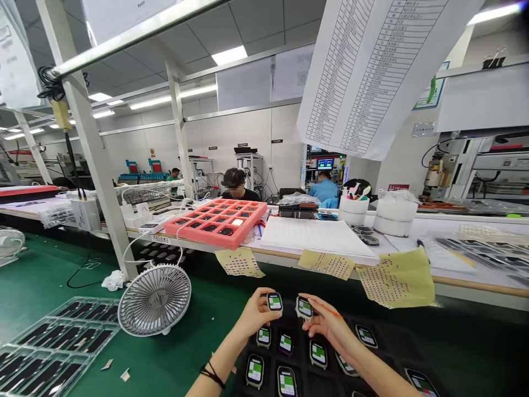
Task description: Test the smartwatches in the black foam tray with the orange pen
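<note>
Green bench, hands closed around watches

several watches: in tray | fan: left of tray | paper stack: on shelf, behind tray

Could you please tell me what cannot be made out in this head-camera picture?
Head view: the text on the rounded, green-and-white-screened watch in the left hand is too small to read.
Head view: part of another green-and-white-screened watch is hidden by the bare right forearm.
Head view: the near side of the black compartmented tray is cut off by the bottom edge.
</note>
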The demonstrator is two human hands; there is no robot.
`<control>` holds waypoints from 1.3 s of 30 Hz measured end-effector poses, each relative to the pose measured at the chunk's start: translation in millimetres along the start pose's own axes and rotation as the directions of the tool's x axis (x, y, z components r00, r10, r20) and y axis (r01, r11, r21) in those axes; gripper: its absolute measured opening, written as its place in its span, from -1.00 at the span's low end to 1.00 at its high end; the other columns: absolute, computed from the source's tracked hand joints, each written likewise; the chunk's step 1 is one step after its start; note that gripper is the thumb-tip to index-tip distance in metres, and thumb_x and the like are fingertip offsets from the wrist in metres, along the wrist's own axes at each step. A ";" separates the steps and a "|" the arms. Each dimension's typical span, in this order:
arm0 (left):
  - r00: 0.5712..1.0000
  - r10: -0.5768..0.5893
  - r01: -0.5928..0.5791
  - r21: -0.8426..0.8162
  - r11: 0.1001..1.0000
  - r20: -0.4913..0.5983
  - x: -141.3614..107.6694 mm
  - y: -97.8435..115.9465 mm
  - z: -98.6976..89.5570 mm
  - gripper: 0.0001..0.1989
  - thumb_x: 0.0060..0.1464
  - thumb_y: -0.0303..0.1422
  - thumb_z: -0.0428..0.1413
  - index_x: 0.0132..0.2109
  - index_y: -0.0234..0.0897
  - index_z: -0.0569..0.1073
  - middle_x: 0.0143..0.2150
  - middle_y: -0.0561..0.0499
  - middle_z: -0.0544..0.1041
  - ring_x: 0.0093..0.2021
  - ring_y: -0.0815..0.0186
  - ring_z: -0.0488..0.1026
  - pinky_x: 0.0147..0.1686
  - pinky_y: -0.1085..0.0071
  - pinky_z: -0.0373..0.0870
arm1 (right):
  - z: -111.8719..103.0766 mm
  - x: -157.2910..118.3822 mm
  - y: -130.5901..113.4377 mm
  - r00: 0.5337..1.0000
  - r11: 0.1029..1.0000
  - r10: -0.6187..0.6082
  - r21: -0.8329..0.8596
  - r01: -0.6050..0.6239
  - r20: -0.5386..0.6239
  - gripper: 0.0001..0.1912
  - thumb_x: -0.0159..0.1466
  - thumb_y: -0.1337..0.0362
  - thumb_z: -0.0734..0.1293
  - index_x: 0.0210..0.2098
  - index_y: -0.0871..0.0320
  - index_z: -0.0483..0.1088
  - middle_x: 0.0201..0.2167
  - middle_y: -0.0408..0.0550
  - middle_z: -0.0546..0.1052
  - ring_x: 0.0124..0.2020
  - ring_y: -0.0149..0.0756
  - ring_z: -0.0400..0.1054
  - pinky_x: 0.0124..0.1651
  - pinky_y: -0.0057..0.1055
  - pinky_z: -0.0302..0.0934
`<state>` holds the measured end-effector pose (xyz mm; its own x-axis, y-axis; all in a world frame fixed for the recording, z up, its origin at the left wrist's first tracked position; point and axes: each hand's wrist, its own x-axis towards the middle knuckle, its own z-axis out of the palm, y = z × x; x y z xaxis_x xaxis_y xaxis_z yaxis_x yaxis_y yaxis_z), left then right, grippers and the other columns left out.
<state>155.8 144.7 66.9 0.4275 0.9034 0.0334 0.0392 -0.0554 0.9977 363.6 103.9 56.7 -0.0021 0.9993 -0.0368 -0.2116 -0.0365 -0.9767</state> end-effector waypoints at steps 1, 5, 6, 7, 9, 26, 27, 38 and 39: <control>1.000 0.000 0.000 -0.016 1.000 0.018 -2.5 6.4 9.1 -0.44 -0.17 -0.34 0.27 0.00 -0.27 0.27 -0.27 0.02 0.46 -0.40 0.43 0.42 -0.57 0.60 0.26 | -6.3 -9.7 -6.3 1.000 0.997 0.022 0.072 -0.022 0.002 -0.54 0.10 0.05 0.38 -0.09 0.17 0.38 -0.51 -0.09 0.49 -0.59 -0.29 0.45 -0.61 -0.45 0.31; 0.993 -0.014 0.024 -0.078 0.997 0.118 -7.8 30.7 49.9 -0.46 -0.01 -0.18 0.15 0.10 -0.27 0.28 -0.25 -0.02 0.45 -0.34 0.35 0.48 -0.61 0.60 0.23 | -27.6 -48.1 -28.2 1.000 0.995 -0.006 0.101 0.005 0.007 -0.51 0.06 0.10 0.45 -0.05 0.12 0.38 -0.46 -0.10 0.48 -0.47 -0.23 0.48 -0.54 -0.42 0.33; 0.990 -0.005 0.018 -0.088 0.996 0.144 -8.9 35.5 58.9 -0.47 0.00 -0.17 0.14 0.10 -0.26 0.28 -0.23 -0.03 0.45 -0.34 0.35 0.48 -0.60 0.59 0.24 | -31.1 -56.3 -32.0 1.000 0.996 -0.026 0.086 0.025 0.011 -0.50 0.07 0.10 0.45 -0.03 0.11 0.37 -0.41 -0.08 0.48 -0.44 -0.22 0.49 -0.51 -0.40 0.35; 0.986 0.013 0.003 -0.095 0.995 0.165 -10.2 39.3 66.6 -0.47 -0.01 -0.17 0.16 0.09 -0.26 0.30 -0.20 -0.04 0.46 -0.36 0.37 0.48 -0.60 0.59 0.24 | -33.9 -63.5 -34.9 0.999 0.996 -0.045 0.074 0.043 0.015 -0.49 0.08 0.09 0.44 -0.01 0.10 0.36 -0.35 -0.06 0.48 -0.42 -0.21 0.49 -0.49 -0.38 0.35; 0.978 0.057 -0.038 -0.094 0.995 0.201 -13.3 43.9 78.1 -0.49 -0.02 -0.15 0.18 0.04 -0.27 0.32 -0.18 -0.05 0.47 -0.40 0.38 0.47 -0.61 0.59 0.23 | -37.6 -73.9 -37.4 0.997 0.996 -0.068 0.054 0.066 0.036 -0.49 0.10 0.07 0.43 0.00 0.08 0.35 -0.23 -0.02 0.46 -0.42 -0.22 0.49 -0.49 -0.36 0.35; 0.967 0.087 -0.075 -0.060 0.995 0.238 -27.9 32.4 102.9 -0.56 0.07 -0.09 0.14 -0.02 -0.29 0.34 -0.27 -0.02 0.45 -0.46 0.43 0.37 -0.62 0.59 0.23 | -55.3 -85.1 -25.9 0.990 0.986 -0.134 -0.088 0.138 0.052 -0.66 0.30 0.07 0.24 -0.06 0.16 0.35 -0.52 -0.15 0.44 -0.62 -0.32 0.44 -0.69 -0.52 0.12; 0.967 0.091 -0.078 -0.062 0.995 0.239 -28.2 32.7 103.0 -0.56 0.07 -0.09 0.14 -0.02 -0.29 0.34 -0.26 -0.02 0.46 -0.46 0.44 0.36 -0.61 0.59 0.23 | -55.0 -86.3 -27.1 0.988 0.987 -0.136 -0.082 0.141 0.069 -0.67 0.30 0.08 0.25 -0.05 0.15 0.35 -0.49 -0.13 0.45 -0.59 -0.31 0.45 -0.68 -0.52 0.13; 0.975 0.103 -0.089 -0.078 0.993 0.197 -31.6 42.6 102.7 -0.59 0.13 -0.07 0.07 -0.02 -0.27 0.36 -0.32 0.03 0.44 -0.48 0.41 0.39 -0.61 0.56 0.26 | -53.5 -93.4 -34.4 0.980 0.976 -0.143 -0.142 0.162 0.137 -0.64 0.24 0.15 0.35 0.00 0.08 0.30 -0.21 -0.04 0.47 -0.59 -0.45 0.40 -0.63 -0.51 0.10; 0.975 0.101 -0.088 -0.074 0.993 0.196 -32.1 43.8 102.6 -0.60 0.14 -0.07 0.05 -0.02 -0.28 0.36 -0.34 0.04 0.43 -0.48 0.41 0.39 -0.60 0.55 0.27 | -53.6 -93.0 -33.9 0.983 0.977 -0.144 -0.140 0.159 0.110 -0.67 0.25 0.13 0.33 -0.02 0.09 0.32 -0.28 -0.07 0.47 -0.61 -0.44 0.39 -0.65 -0.51 0.08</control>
<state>236.4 69.7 103.5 0.5979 0.7922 0.1222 -0.0661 -0.1032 0.9925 423.4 11.9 81.9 -0.0789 0.9887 0.1275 -0.0700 0.1220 -0.9901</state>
